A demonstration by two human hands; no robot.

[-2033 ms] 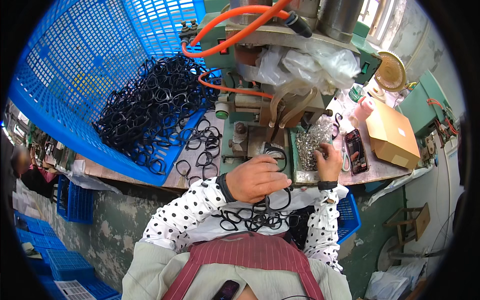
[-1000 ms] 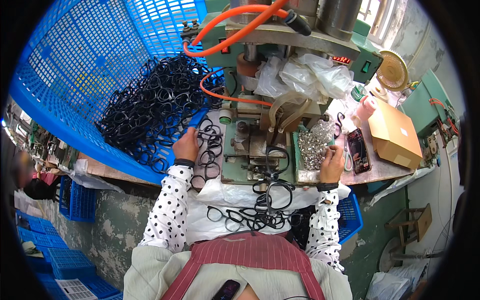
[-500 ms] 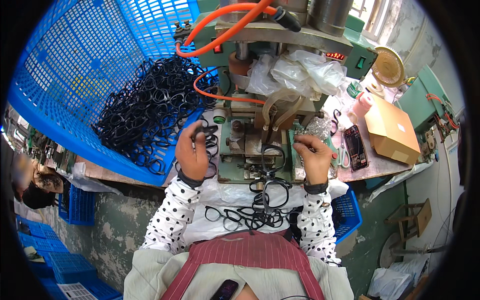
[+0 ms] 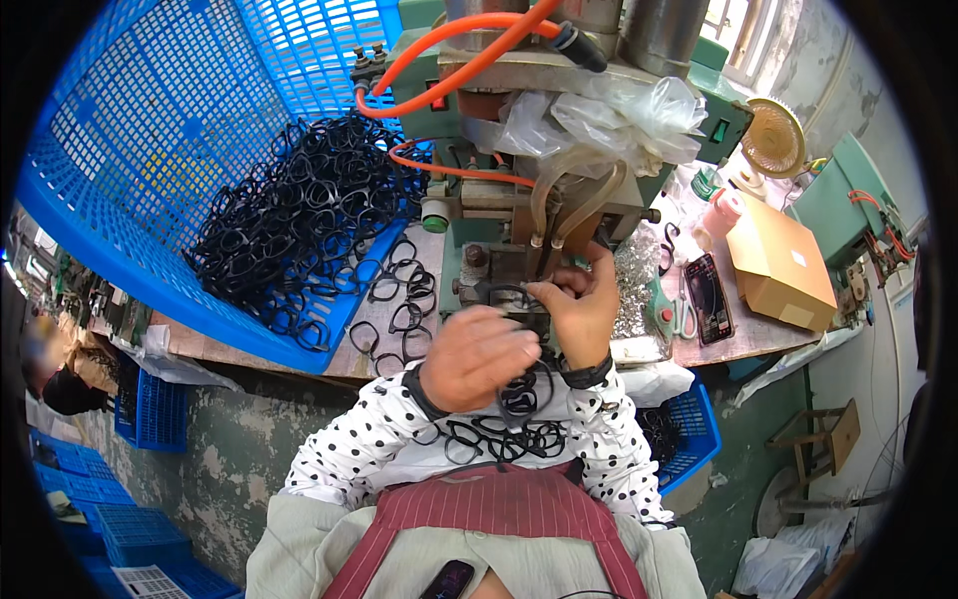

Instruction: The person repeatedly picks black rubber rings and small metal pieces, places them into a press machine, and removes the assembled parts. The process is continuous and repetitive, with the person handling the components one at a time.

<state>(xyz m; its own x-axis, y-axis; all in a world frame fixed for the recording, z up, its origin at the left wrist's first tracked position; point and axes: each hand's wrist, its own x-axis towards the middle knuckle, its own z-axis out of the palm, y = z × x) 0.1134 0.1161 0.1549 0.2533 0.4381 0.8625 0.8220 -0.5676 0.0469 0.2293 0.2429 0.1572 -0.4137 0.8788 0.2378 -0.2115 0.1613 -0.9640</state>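
Note:
My right hand point(image 4: 579, 309) is at the work bed of a green press point(image 4: 474, 262), under its two clear tubes. Its thumb and finger pinch the edge of a black eyeglass frame point(image 4: 506, 291), partly hidden by the hands. My left hand point(image 4: 481, 361) is stretched out, a little blurred, in front of the bed and beside my right wrist; nothing shows in it. Below the hands hang black eyeglass frames point(image 4: 519, 401), partly covered by the left hand. More eyeglass frames point(image 4: 489, 439) lie on the white cloth at my lap.
At left a big blue basket point(image 4: 180, 317) holds a heap of black frames, with loose ones point(image 4: 404, 309) beside it. Right of the press are metal shavings point(image 4: 636, 290), scissors point(image 4: 684, 317), a phone point(image 4: 709, 299) and a cardboard box point(image 4: 783, 260). Orange hoses point(image 4: 449, 40) arch overhead.
My left hand has come right from the loose frames to the front of the press. My right hand has moved left onto the press bed and pinches a frame. The press head has come down.

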